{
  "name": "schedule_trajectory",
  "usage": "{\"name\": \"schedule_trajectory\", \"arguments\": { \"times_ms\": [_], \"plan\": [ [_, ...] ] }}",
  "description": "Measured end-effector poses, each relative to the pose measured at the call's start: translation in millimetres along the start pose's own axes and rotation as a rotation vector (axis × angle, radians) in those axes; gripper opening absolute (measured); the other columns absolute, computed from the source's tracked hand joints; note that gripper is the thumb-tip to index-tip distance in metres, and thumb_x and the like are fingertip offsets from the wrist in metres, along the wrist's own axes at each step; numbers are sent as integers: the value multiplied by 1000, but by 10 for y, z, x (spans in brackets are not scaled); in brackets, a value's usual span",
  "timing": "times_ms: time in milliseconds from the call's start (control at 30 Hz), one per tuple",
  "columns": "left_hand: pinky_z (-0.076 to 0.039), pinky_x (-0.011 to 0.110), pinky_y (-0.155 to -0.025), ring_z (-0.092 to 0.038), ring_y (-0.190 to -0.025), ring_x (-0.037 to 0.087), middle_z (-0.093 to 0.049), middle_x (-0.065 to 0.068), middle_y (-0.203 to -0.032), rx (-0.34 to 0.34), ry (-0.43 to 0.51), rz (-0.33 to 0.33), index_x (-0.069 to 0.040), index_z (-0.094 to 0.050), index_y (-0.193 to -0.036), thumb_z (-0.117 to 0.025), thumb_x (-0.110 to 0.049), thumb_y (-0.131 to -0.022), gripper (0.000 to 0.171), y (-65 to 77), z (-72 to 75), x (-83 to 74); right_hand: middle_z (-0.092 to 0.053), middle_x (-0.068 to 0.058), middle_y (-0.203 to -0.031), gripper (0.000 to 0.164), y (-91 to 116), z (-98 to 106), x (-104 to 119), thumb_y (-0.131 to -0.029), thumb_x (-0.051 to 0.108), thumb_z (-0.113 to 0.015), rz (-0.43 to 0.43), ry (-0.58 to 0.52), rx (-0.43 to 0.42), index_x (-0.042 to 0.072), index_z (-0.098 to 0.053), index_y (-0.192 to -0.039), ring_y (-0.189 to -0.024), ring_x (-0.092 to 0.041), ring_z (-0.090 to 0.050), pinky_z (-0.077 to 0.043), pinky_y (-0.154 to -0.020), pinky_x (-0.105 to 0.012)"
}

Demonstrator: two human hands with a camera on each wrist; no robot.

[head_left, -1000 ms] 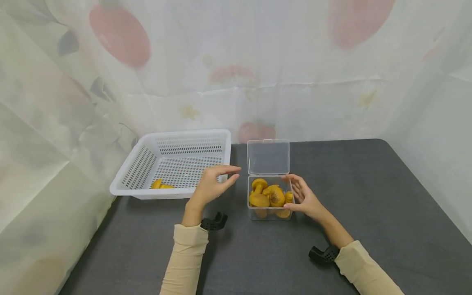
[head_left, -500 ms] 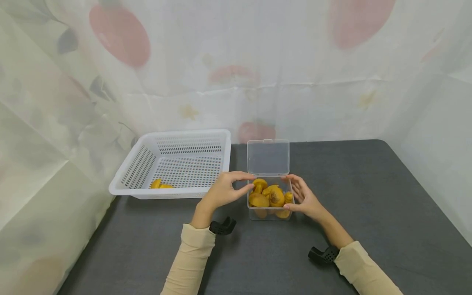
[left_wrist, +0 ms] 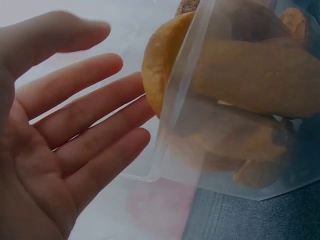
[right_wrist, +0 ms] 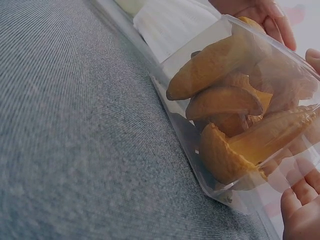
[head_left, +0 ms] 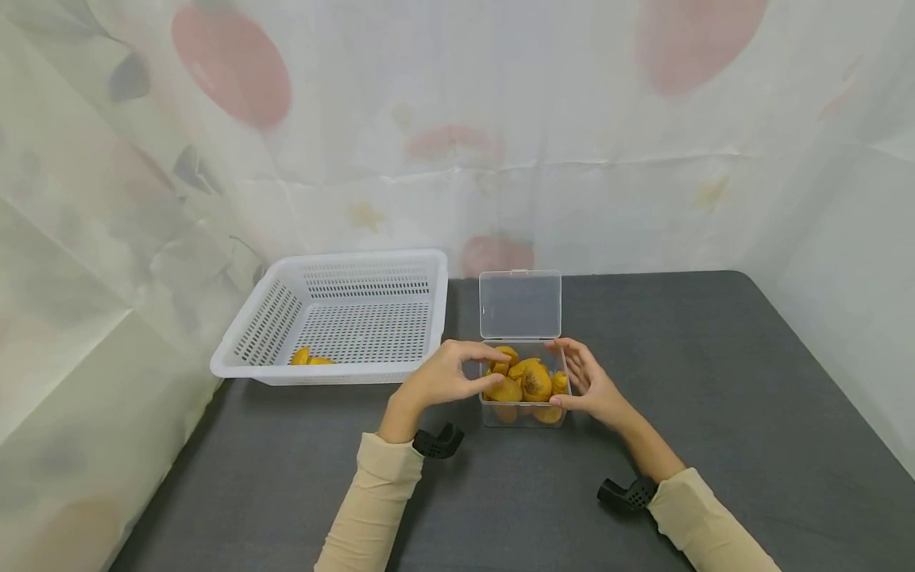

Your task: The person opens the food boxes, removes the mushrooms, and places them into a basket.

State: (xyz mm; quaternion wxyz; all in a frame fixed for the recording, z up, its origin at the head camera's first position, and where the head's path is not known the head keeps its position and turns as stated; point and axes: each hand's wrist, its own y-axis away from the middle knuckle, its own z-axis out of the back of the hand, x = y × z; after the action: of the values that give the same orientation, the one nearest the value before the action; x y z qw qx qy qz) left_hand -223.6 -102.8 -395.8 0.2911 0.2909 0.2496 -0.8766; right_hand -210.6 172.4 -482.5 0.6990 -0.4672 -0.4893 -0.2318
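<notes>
Near the middle of the dark table [head_left: 686, 357], a clear box [head_left: 526, 404] stands filled with yellow-brown mushrooms [head_left: 536, 383], some heaped close to its rim and others visible through its walls. Its lid [head_left: 520, 306] is folded back on the far side. At the box's right end, the right hand [head_left: 592, 389] holds the wall lightly, thumb at the near corner and fingers toward the far one, so its grip spans only that end. The left hand [head_left: 446, 380] comes in from the other side, thumb and fingers well parted and reaching over the left rim; from the left wrist its fingers look nearly straight and spread, with nothing held between them. One rounded cap beside the rim lies right at those fingertips, though the overlap there makes it hard to say whether they touch it. Both arms wear beige sleeves [head_left: 375, 500] and black wrist mounts [head_left: 438, 442]. To the left of the box and apart from it sits a white perforated basket [head_left: 343, 373], with a few yellow pieces [head_left: 302, 357] inside along its near wall. Behind the table hangs a pale cloth [head_left: 572, 119] printed with faded red shapes.
</notes>
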Motion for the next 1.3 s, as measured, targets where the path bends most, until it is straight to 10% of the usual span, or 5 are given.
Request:
{"name": "schedule_trajectory", "arguments": {
  "times_ms": [267, 1300],
  "plan": [
    [-55, 39, -99, -65, -115, 25, -69, 11, -124, 105, -42, 19, -4, -67, -120, -73, -21, -86, 39, -14, -26, 30, -35, -5, -153, 85, -6, -5, 21, -81, -4, -72, -10, 6, -7, -11, -16, -145, -141, 8, -32, -28, -113, -4],
    [-55, 40, -98, -66, -112, 23, -72, 8, -117, 154, -77, 52, -9, -72, -113, -77, -22, -82, 34, -34, -40, 47, -36, -9, -152, 83, -6, -15, 10, -81, -5, -71, 4, 19, -9, -13, -17, -143, -141, 7, -33, -29, -114, -6]
  ]
}}
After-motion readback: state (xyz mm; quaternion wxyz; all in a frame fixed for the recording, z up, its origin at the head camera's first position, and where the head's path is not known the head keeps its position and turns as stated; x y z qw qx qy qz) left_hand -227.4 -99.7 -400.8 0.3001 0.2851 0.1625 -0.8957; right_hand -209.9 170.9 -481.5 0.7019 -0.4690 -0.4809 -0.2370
